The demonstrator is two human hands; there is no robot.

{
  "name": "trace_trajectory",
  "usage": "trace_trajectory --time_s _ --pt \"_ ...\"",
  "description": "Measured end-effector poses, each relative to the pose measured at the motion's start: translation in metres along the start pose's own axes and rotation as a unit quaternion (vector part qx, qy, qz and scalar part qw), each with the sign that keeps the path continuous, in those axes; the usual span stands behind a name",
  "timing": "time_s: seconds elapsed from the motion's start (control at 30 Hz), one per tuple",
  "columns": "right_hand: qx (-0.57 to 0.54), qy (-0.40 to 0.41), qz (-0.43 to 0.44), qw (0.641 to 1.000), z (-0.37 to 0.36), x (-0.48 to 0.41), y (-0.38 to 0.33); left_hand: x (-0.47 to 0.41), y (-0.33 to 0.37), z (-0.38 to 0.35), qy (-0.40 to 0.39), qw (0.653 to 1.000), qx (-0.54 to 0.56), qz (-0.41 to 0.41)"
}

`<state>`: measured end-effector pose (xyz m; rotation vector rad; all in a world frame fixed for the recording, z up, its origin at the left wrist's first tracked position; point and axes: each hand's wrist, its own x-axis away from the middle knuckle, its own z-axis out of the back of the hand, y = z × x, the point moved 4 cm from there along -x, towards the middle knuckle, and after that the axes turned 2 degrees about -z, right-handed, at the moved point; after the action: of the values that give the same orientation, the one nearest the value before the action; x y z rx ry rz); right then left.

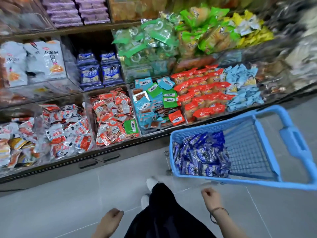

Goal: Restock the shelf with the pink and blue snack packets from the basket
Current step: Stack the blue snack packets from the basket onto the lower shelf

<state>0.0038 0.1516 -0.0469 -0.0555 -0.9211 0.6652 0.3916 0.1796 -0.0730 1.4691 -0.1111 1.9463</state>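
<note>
A blue plastic basket (291,183) stands on the floor at the right, with several dark blue snack packets (200,155) piled in its left end. No pink packets show in it. Matching blue packets (100,71) stand in rows in a middle shelf compartment, up and to the left. My left hand (110,219) hangs low at the bottom, fingers curled, holding nothing. My right hand (210,194) is just below the basket's near rim, fingers closed, holding nothing, a bracelet on the wrist.
Shelf bins hold red and white packets (113,115) at the lower left, teal and green ones (152,100) in the middle, red ones (204,93) and light blue ones (243,88) to the right. My dark trousers and white shoes (151,183) are over grey floor tiles.
</note>
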Motion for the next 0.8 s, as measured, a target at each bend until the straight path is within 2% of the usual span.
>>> trace_trajectory --time_s 0.1,0.23,0.37,0.5,0.63,0.8 --pt "-0.002 0.011 -0.016 1.0 0.025 0.0 0.018 0.009 0.002 -0.019 0.008 1.0 0.003 0.004" --pt "0.041 0.023 -0.003 0.999 0.057 -0.017 0.022 0.011 0.019 -0.038 0.008 1.0 -0.001 -0.003" --pt "0.025 0.033 0.013 0.999 0.094 -0.051 0.019 -0.003 0.053 -0.065 0.009 1.0 -0.004 -0.018" --pt "0.047 -0.006 0.028 0.998 0.12 -0.103 0.026 -0.024 0.101 -0.099 0.029 0.999 -0.013 -0.039" --pt "0.071 -0.059 0.002 0.996 0.141 -0.153 0.033 -0.034 0.15 -0.143 0.056 0.998 0.007 -0.027" --pt "0.066 -0.078 -0.028 0.994 0.149 -0.205 0.035 -0.049 0.198 -0.186 0.116 0.991 0.07 -0.005"
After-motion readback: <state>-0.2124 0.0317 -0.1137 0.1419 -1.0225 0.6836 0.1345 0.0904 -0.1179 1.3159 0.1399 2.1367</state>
